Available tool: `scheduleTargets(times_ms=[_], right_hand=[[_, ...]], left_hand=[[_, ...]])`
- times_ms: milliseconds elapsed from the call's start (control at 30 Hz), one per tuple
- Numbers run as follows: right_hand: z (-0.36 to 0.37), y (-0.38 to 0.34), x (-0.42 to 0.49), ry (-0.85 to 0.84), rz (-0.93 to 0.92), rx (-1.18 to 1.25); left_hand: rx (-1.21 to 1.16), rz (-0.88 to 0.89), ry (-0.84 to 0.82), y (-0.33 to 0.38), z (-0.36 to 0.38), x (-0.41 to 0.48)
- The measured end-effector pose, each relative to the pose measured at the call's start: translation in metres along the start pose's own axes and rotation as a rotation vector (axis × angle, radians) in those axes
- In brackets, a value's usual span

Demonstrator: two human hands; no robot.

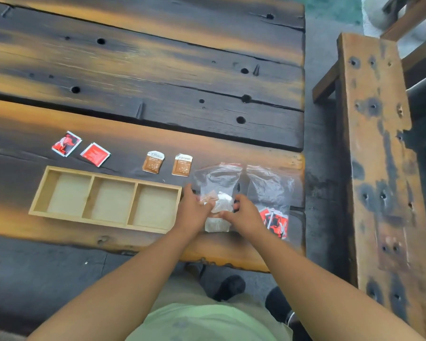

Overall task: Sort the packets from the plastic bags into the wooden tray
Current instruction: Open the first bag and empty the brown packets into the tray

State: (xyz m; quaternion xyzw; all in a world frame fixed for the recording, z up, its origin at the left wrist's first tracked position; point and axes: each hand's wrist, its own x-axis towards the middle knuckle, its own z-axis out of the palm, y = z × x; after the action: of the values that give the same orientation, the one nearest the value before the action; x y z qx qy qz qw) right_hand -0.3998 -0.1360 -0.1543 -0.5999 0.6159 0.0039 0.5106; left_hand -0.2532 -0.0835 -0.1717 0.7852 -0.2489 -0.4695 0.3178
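Note:
A wooden tray point(89, 190) with three bare compartments lies on the table at the left. Right of it are two clear plastic bags. My left hand point(194, 207) and my right hand point(244, 212) both grip the left bag point(217, 178) near its lower part, where white and brown packets point(221, 203) bunch up inside. The right bag point(271, 185) lies flat with red packets point(276, 221) at its bottom. Behind the tray lie two red packets point(66, 143) point(95, 154) and two brown packets point(153, 162) point(182, 165).
The dark plank table point(158, 82) stretches away behind the packets; its right edge runs just past the bags. A wooden bench point(376, 143) stands to the right across a gap. My shoes point(229, 286) show below the table's front edge.

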Motion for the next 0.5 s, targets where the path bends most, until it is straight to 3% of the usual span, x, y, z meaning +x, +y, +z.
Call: scheduleTargets(times_ms=[200, 500], right_hand=[[0.004, -0.011, -0.005, 0.006, 0.032, 0.119], [-0.002, -0.016, -0.045, -0.018, -0.139, 0.278]], left_hand=[[-0.179, -0.039, -0.109, 0.002, -0.010, -0.003], [-0.369, 0.063, -0.160, 0.013, -0.036, -0.049]])
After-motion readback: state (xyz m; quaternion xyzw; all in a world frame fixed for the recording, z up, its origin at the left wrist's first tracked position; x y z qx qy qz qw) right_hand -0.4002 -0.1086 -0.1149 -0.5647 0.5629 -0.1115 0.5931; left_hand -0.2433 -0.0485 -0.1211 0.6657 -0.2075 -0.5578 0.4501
